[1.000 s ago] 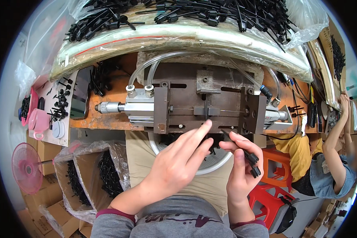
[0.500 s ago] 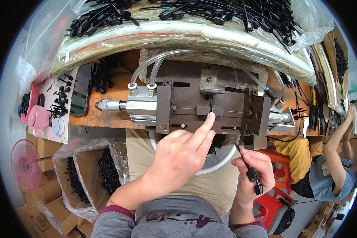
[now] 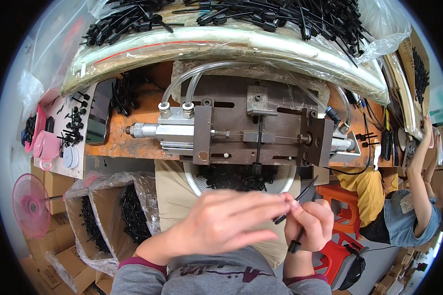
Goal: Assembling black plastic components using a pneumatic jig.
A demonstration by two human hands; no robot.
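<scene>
My right hand (image 3: pixel 309 225) is closed on thin black plastic stems; one stem (image 3: pixel 308 187) points up and right, and a black ribbed head (image 3: pixel 294 246) hangs below the fingers. My left hand (image 3: pixel 226 219) has its fingers stretched out, their tips meeting the stem at the right fingertips. Beyond the hands, a brown metal fixture (image 3: pixel 236 155) holds another black stemmed part (image 3: pixel 259 147), lying across a small grey block (image 3: pixel 251 137), its head toward me. Thin pins reach the block from a left air cylinder (image 3: pixel 176 136) and a right air cylinder (image 3: pixel 340 144).
Under the fixture, a white basin (image 3: pixel 195 186) in my lap holds black parts. A heap of black parts (image 3: pixel 275 17) lies on plastic-wrapped padding (image 3: pixel 221 42). Boxes of parts (image 3: pixel 103 211) and a pink fan (image 3: pixel 32 206) stand left. Another person (image 3: pixel 413 216) sits right.
My left hand has left the fixture and come down and right to the right hand. The part in the fixture is now uncovered, and the left cylinder's rod has moved right.
</scene>
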